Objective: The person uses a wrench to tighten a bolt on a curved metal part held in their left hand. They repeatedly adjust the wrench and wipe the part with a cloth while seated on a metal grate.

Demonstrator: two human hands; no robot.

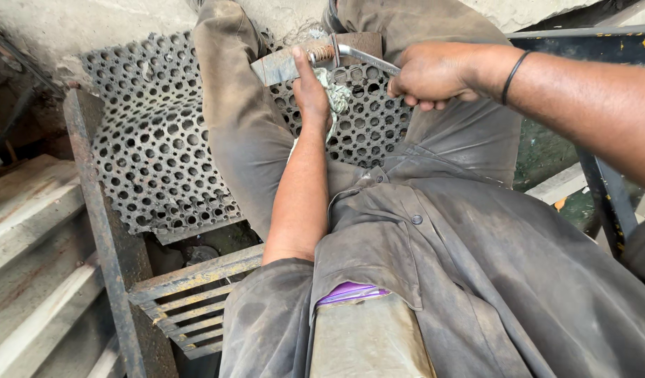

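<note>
Just one view here — head-worn cam looking steeply down the person's own chest and lap, close up on the perforated metal plate (154, 140) beneath.

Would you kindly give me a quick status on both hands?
Left hand pressing rag against flat metal piece. Right hand gripping bent metal handle. Perforated plate underneath.

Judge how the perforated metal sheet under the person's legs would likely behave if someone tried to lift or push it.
The perforated metal sheet looks thick and rusty, so it is probably stiff and heavy despite its many holes. Lying flat, it seems unlikely to roll or tip. Its rough, grimy surface would probably drag rather than slide easily, and the left hand and the legs above it add load.
</note>
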